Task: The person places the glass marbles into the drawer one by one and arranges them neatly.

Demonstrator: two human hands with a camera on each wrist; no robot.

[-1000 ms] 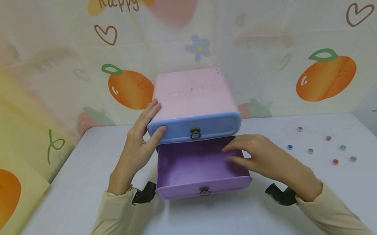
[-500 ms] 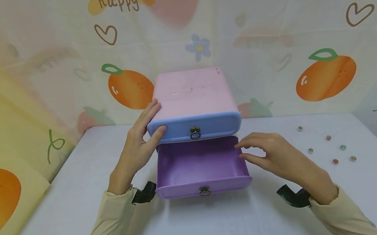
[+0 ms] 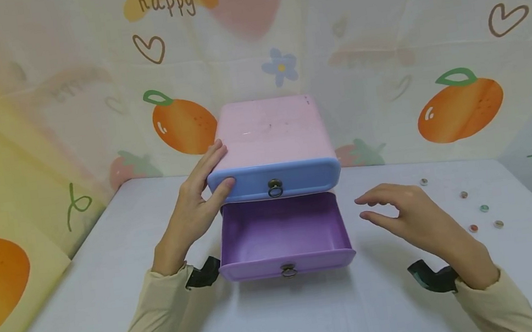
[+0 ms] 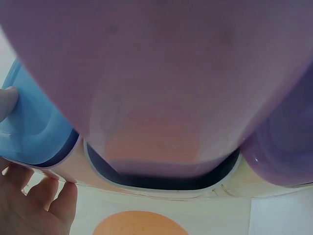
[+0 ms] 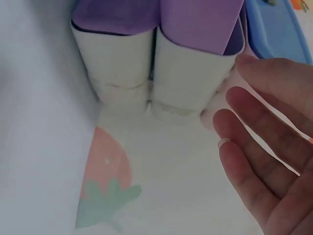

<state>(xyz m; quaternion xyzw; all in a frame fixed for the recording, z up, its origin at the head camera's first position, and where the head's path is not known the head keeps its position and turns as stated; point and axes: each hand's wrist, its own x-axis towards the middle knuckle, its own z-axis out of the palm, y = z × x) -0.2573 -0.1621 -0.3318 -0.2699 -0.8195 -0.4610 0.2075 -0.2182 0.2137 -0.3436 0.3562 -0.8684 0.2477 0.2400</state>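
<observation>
- Left hand (image 3: 193, 211) is lying spread, fingers resting against the near side of the pink cabinet (image 3: 272, 132), thumb touching the blue drawer (image 3: 248, 185).
- Right hand (image 3: 416, 214) is hovering with loosely bent fingers, thumb and forefinger well parted.
- Between both hands, the purple drawer (image 3: 254, 270) is standing pulled out, below the blue one.
- Right of the right hand, small round pieces (image 3: 484, 208) are lying scattered on the white tabletop (image 3: 305, 322).
- Beyond both hands, a fruit-printed backdrop (image 3: 361, 10) is hanging.

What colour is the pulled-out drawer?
Purple; the pulled-out drawer shows best in the head view.
</observation>
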